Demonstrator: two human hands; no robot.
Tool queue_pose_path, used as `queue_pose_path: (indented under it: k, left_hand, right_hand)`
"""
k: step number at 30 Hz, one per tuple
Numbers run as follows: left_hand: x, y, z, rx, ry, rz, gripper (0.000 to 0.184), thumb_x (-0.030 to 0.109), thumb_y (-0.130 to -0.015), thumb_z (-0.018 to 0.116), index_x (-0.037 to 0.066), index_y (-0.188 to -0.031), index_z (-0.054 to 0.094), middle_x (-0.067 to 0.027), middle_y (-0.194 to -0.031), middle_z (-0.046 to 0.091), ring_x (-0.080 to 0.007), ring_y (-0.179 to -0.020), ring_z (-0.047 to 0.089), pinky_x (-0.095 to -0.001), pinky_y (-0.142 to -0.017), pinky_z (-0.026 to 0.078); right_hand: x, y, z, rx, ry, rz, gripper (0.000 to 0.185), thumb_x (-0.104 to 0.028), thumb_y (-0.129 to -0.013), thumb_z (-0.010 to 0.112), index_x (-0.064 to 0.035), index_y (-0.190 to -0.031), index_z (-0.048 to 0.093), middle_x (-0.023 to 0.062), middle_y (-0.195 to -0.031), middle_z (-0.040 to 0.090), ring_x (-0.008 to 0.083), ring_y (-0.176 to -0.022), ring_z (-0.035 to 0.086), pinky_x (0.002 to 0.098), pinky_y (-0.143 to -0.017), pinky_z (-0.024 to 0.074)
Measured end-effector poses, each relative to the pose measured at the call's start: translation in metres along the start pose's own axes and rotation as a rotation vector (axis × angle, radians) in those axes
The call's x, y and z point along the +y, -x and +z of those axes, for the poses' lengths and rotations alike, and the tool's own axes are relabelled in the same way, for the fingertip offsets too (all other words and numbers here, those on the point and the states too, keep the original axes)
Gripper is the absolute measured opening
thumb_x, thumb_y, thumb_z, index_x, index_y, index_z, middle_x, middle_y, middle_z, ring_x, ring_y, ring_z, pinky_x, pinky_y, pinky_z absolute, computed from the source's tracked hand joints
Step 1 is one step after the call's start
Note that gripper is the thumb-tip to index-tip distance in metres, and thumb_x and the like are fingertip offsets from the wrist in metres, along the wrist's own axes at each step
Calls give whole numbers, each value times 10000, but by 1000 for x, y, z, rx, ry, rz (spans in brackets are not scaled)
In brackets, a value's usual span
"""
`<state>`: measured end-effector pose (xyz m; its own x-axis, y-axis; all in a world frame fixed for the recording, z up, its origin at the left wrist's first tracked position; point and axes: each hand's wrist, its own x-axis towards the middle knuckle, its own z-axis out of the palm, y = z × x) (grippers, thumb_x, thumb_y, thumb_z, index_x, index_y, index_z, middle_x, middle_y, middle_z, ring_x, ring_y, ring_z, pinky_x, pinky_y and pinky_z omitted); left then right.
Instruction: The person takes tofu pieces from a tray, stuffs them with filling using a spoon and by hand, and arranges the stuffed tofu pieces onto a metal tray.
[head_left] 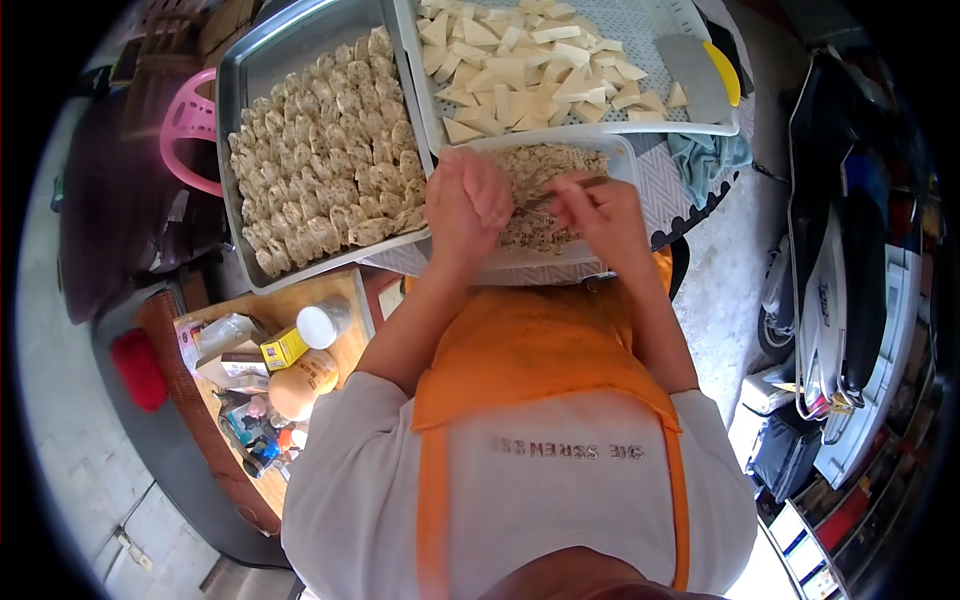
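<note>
My left hand is curled closed above the left end of a clear plastic tub. Whatever its fingers hold, if anything, is hidden. My right hand grips a thin utensil, whose tip points toward my left hand; its exact kind is unclear. Beneath both hands, the tub contains a brownish minced filling. Left of the hands, a metal tray carries rows of filling-covered pieces. Beyond the tub, pale tofu-like triangles lie heaped in a white perforated tray.
A scraper with a yellow edge rests on the white tray's right end. A blue-green cloth hangs at the table edge. Lower left, a wooden table holds jars and boxes. A pink plastic handle shows beside the metal tray.
</note>
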<state>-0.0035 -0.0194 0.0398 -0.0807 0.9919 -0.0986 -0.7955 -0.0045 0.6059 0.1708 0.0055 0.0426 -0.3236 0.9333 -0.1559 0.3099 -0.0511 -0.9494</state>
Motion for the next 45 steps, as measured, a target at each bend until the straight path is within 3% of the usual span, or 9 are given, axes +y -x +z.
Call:
queue_pose_path:
  k: [4, 10, 16, 20, 26, 38, 41, 44, 45]
  left_hand:
    - [1, -5, 1, 78, 39, -25, 453, 414, -1011, 386, 116, -670, 395, -2, -522, 342, -121, -421, 295, -261, -369, 258]
    - [-1, -4, 7, 52, 13, -8, 464, 408, -1028, 321, 134, -657, 363, 11, -539, 334, -101, -432, 283, -227, -350, 219]
    - [-2, -4, 6, 19, -16, -45, 455, 391, -1032, 313, 135, -659, 363, 6, -532, 338, -107, -422, 296, -230, -353, 239]
    - [-2, -5, 4, 40, -37, -54, 447, 385, -1034, 308, 135, -667, 364, 3, -532, 340, -105, -425, 299, -231, -357, 255]
    - [-1, -4, 8, 38, -57, -61, 443, 387, -1033, 314, 136, -672, 360, 4, -541, 338, -105, -431, 292, -229, -373, 258]
    - [-3, -3, 5, 23, -69, -65, 470, 414, -1021, 343, 139, -641, 355, 6, -517, 330, -104, -414, 290, -243, -358, 240]
    - [-5, -4, 8, 45, -40, -77, 475, 422, -1019, 344, 139, -638, 355, 8, -515, 329, -104, -411, 289, -241, -357, 234]
    - [-3, -3, 8, -11, -91, -82, 479, 431, -1018, 341, 138, -639, 353, 10, -520, 328, -103, -416, 286, -241, -360, 231]
    - [-3, -2, 8, -42, -117, -85, 480, 434, -1018, 339, 138, -640, 352, 11, -522, 328, -102, -419, 285, -241, -362, 231]
  right_hand:
    - [-5, 4, -28, -260, 120, 212, 255, -207, -966, 545, -9, -891, 687, 32, -652, 629, 68, -522, 552, 200, -481, 444]
    - [-23, 6, -54, 13, -111, 187, 282, -218, -941, 586, 42, -847, 645, 43, -672, 642, 101, -547, 593, 236, -479, 458]
    - [-24, 5, -40, -32, 163, -272, 108, -66, -911, 590, 12, -957, 649, 74, -831, 669, 164, -732, 649, 262, -598, 506]
    - [-29, -7, -26, -51, 504, -550, 151, 24, -859, 597, -12, -995, 651, 111, -903, 666, 273, -802, 651, 313, -683, 521]
    - [-26, -8, -33, 88, 566, -542, 152, -10, -821, 612, -60, -955, 662, 103, -919, 664, 315, -816, 636, 380, -690, 520]
    - [-32, 8, -43, 100, 658, -486, 225, 65, -782, 614, -25, -981, 669, 118, -924, 663, 308, -825, 642, 351, -713, 524]
    - [-26, 19, -42, -56, 429, -538, 198, 17, -780, 601, -65, -950, 661, 89, -861, 642, 314, -825, 622, 400, -709, 511]
    - [-32, 22, -40, -446, 444, -413, 180, 52, -813, 598, -6, -969, 666, 130, -919, 664, 330, -823, 641, 342, -717, 521]
    - [-29, 21, -38, -386, 477, -422, 174, 34, -815, 597, -19, -965, 667, 125, -918, 661, 323, -833, 641, 356, -719, 520]
